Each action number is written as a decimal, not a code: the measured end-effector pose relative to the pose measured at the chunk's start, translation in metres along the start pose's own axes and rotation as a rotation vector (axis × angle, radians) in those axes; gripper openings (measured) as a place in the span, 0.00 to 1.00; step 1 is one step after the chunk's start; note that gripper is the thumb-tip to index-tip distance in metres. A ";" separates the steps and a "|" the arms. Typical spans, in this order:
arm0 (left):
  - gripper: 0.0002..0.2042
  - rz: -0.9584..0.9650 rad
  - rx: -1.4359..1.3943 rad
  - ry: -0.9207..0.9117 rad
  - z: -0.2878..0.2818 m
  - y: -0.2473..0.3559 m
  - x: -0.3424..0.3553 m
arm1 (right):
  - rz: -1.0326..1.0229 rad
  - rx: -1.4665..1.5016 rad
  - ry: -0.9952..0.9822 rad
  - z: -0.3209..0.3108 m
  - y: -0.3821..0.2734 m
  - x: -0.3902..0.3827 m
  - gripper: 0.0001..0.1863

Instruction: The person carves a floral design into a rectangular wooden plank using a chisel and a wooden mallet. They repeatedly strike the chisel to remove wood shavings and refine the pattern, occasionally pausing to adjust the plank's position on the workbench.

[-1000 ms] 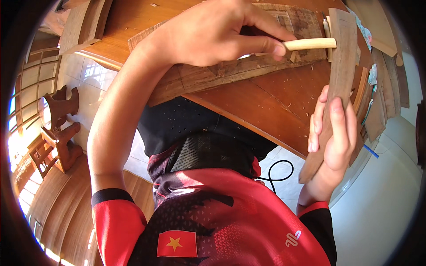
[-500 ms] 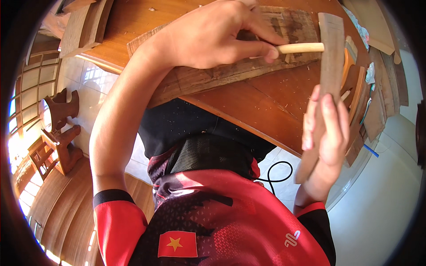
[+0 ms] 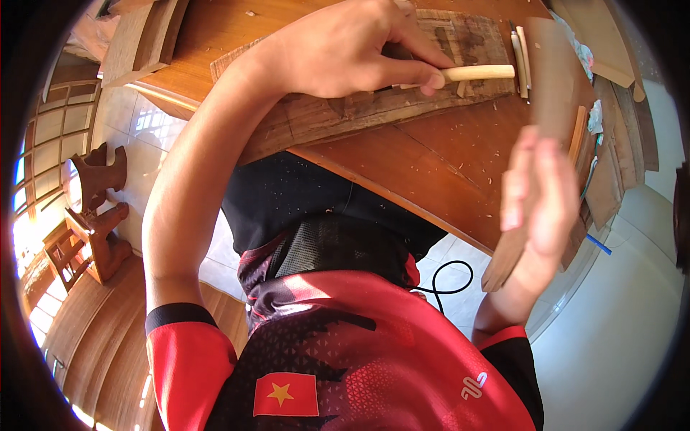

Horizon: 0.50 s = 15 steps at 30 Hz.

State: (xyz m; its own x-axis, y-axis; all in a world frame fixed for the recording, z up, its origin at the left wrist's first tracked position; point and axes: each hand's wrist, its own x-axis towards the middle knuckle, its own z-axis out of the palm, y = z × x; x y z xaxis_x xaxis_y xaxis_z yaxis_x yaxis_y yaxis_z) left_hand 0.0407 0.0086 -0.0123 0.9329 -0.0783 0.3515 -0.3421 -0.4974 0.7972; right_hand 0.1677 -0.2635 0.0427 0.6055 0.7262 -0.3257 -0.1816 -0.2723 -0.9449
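Note:
My left hand (image 3: 352, 54) is closed over a rough brown wooden board (image 3: 374, 118). Its thumb and fingers grip a chisel by the pale round handle (image 3: 481, 72), which lies nearly level and points right; the blade is hidden beneath the hand. On the right, my right hand (image 3: 539, 190) is closed around a flat wooden slat (image 3: 552, 79). The slat's upper part is smeared by motion, and its lower end sticks out below the hand. A gap separates the slat from the butt of the handle.
The board rests on a reddish-brown table (image 3: 431, 158) strewn with small chips. Pale-handled tools (image 3: 522, 63) lie past the board's right end. Wood pieces (image 3: 144, 39) occupy the far left corner, with more boards (image 3: 619, 144) at right. A black cable (image 3: 454, 276) loops below the table.
My right hand and slat have swung right, away from the handle's end that the slat was touching. The left hand and chisel have shifted slightly left. Pale-handled tools behind the slat now show.

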 end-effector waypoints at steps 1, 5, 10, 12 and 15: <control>0.13 -0.001 0.038 -0.008 -0.001 0.001 -0.002 | 0.076 -0.100 -0.032 0.010 0.007 -0.004 0.20; 0.12 -0.061 0.045 -0.034 -0.007 0.018 0.001 | 0.004 0.050 0.031 -0.005 -0.009 -0.001 0.20; 0.13 -0.132 0.176 -0.013 0.000 0.022 -0.003 | 0.052 0.002 -0.060 -0.009 -0.002 0.003 0.18; 0.13 -0.152 0.171 -0.011 -0.001 0.024 -0.003 | 0.102 0.011 -0.090 -0.008 0.000 0.002 0.18; 0.13 -0.212 0.141 -0.017 -0.002 0.029 -0.001 | 0.017 0.074 -0.024 -0.008 -0.003 0.004 0.18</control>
State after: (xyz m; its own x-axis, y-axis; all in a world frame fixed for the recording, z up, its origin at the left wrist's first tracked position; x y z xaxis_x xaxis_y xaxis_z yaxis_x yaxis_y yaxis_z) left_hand 0.0300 -0.0034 0.0115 0.9844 0.0265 0.1741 -0.1205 -0.6198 0.7754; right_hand 0.1768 -0.2648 0.0450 0.5834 0.7369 -0.3415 -0.2490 -0.2379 -0.9388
